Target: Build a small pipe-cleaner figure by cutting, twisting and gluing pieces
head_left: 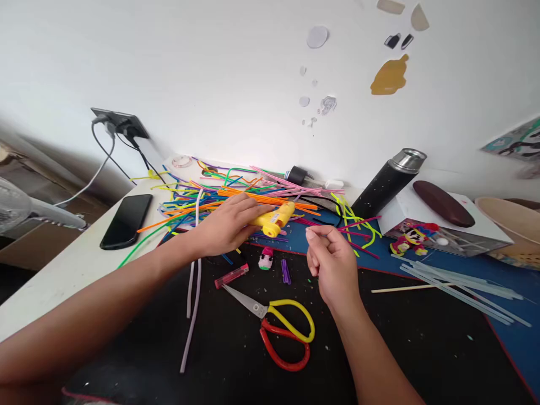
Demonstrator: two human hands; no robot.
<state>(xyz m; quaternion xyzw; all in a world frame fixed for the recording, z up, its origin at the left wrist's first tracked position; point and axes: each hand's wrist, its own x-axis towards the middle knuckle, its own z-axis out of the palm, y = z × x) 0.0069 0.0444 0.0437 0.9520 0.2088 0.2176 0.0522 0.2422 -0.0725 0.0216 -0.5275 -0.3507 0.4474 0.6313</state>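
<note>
My left hand (230, 225) reaches forward and lies over the handle of a yellow glue gun (276, 218), fingers curled onto it, at the near edge of a heap of coloured pipe cleaners (236, 191). My right hand (333, 261) hovers over the dark mat, thumb and fingertips pinched together; whatever is between them is too small to name. Below the hands lie scissors (278, 323) with yellow and red handles, a red lighter (232, 275), a small pink figure (265, 259) and a purple piece (286, 271).
A black phone (126, 220) lies at the left, near a wall socket with cables (120, 124). A black flask (388, 183), a white box (439, 225) with a dark case, a small toy (411, 236), clear glue sticks (459, 287) and a wooden skewer (405, 288) are on the right.
</note>
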